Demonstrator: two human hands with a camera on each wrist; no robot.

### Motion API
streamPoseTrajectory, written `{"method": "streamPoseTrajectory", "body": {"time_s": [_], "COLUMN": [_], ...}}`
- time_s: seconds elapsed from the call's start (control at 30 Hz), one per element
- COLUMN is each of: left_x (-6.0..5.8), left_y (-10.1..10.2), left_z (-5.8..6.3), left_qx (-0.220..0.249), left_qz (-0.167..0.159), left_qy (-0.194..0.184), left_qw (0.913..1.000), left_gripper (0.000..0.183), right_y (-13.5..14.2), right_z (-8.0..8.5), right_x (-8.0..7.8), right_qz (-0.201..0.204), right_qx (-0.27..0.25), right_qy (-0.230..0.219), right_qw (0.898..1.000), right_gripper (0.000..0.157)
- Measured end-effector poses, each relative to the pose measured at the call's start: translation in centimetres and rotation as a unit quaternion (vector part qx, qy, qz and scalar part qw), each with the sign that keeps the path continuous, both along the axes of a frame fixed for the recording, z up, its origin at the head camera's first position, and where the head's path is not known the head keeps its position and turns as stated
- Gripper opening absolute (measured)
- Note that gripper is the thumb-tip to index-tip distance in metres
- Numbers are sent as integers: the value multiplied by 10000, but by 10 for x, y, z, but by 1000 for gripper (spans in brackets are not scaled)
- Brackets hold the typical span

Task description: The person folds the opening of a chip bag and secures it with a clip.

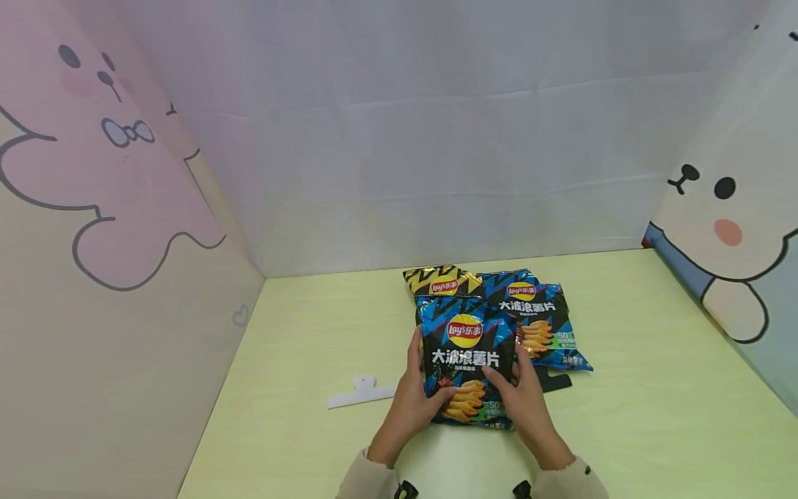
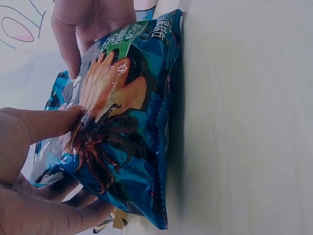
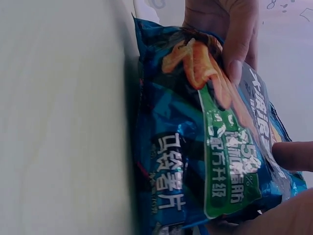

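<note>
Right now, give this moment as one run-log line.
left hand: grips front blue bag; right hand: grips same bag; behind: yellow bag, second blue bag; left of bag: white clip

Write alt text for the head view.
Two hands hold a blue Lay's chip bag by its sides at a pale green table. Behind it are a yellow-patterned bag and another blue bag; a white clip-like object lies left, a partly hidden black one right.

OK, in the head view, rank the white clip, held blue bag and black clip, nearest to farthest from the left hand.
1. Held blue bag, against the left hand.
2. White clip, just left.
3. Black clip, beyond the right hand.
</note>
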State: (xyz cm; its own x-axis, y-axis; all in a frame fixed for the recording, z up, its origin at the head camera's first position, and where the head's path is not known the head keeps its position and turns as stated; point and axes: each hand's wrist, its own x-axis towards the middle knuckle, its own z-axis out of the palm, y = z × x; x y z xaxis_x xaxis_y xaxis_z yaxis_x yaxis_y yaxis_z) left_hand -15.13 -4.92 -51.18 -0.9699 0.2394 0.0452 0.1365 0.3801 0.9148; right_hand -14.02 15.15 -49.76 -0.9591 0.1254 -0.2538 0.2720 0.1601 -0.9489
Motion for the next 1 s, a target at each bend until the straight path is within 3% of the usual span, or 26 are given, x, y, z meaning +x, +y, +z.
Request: {"method": "streamPoseTrajectory", "body": {"time_s": [0.37, 0.53, 0.73, 1.0], "left_x": [4, 5, 5, -8], "left_y": [2, 3, -1, -11], "left_z": [1, -1, -6, -6], "left_qx": [-61, -4, 146, 257], "left_qz": [165, 216, 172, 203], "left_qy": [-253, -365, -451, -393], "left_qw": [9995, 9991, 9987, 9987], "left_gripper": [110, 110, 109, 100], "right_y": [7, 10, 11, 9], "right_z": [9, 13, 16, 15], "right_x": [-15, -22, -25, -26], "right_qz": [-390, -679, -769, -895], "right_qx": [67, -138, -228, -322], "right_qy": [187, 433, 462, 591], "right_qw": [9990, 9967, 9957, 9937], "right_gripper": [67, 54, 50, 47]}}
